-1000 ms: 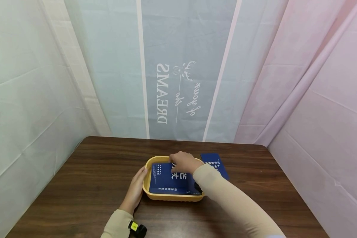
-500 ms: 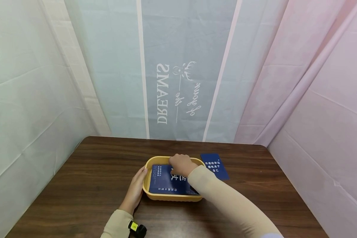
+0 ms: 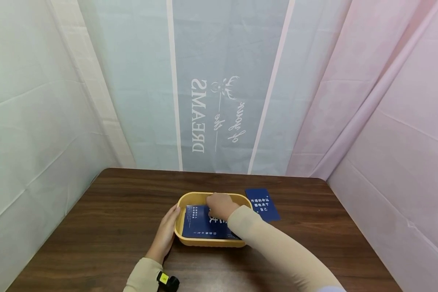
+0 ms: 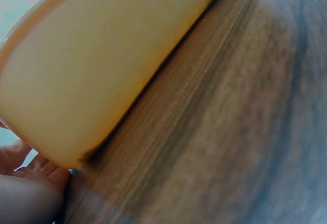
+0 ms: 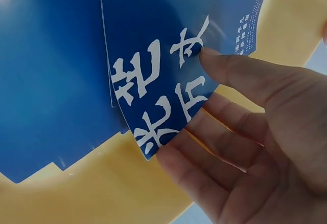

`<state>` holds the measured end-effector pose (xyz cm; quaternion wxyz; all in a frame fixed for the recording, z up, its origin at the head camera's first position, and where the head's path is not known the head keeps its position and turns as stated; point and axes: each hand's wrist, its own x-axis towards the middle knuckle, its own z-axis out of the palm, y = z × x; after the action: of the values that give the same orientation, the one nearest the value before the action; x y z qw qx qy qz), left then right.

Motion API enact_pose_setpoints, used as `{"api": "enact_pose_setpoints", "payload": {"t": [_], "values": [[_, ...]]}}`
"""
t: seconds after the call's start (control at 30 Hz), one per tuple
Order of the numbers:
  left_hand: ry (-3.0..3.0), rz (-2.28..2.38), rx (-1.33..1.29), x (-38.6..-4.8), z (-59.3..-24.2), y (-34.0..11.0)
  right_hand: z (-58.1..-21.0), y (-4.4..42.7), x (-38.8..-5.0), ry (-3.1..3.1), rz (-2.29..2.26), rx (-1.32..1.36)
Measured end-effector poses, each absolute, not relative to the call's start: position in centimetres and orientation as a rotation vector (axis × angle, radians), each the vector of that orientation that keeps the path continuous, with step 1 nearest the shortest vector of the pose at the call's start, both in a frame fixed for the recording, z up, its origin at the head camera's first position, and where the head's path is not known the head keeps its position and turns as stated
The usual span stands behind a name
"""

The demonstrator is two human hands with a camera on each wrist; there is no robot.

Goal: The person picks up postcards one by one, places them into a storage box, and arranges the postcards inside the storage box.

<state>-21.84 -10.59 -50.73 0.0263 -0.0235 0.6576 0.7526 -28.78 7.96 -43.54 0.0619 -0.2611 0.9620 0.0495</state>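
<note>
A yellow plastic basket (image 3: 212, 243) stands on the table, with blue cards printed in white characters inside it. My right hand (image 3: 222, 206) reaches in over the far rim side. In the right wrist view, the thumb and fingers pinch a bent blue card (image 5: 153, 35) by its edge. More blue cards (image 5: 46, 81) lie beneath and beside it. At the basket's left end, my left hand (image 3: 164, 231) holds the wall, thumb by the rim. The left wrist view shows its fingers (image 4: 36, 180) against the basket's corner.
Just right of the basket, another blue card (image 3: 264, 205) lies on the dark wooden table (image 3: 95, 227), partly hidden by the basket. Fabric curtains (image 3: 211, 48) hang behind and along both sides. A black wrist camera (image 3: 172, 283) sits on the left wrist.
My right hand has moved slightly left and nearer, its fingers closing on the card. The card's far edge has shifted toward me. My left hand and the basket have barely moved.
</note>
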Motion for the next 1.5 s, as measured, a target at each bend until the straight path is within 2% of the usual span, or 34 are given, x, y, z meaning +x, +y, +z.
{"api": "enact_pose_setpoints", "payload": {"t": [0.8,1.5], "values": [[2.031,2.337,-0.054,-21.7,-50.8,-10.5,-43.8,6.9,-28.0,2.917,0.533,-0.799],[2.032,2.341,-0.05,-21.8,-50.8,-10.5,-44.1,6.6,-28.0,2.988,0.61,-0.844]]}}
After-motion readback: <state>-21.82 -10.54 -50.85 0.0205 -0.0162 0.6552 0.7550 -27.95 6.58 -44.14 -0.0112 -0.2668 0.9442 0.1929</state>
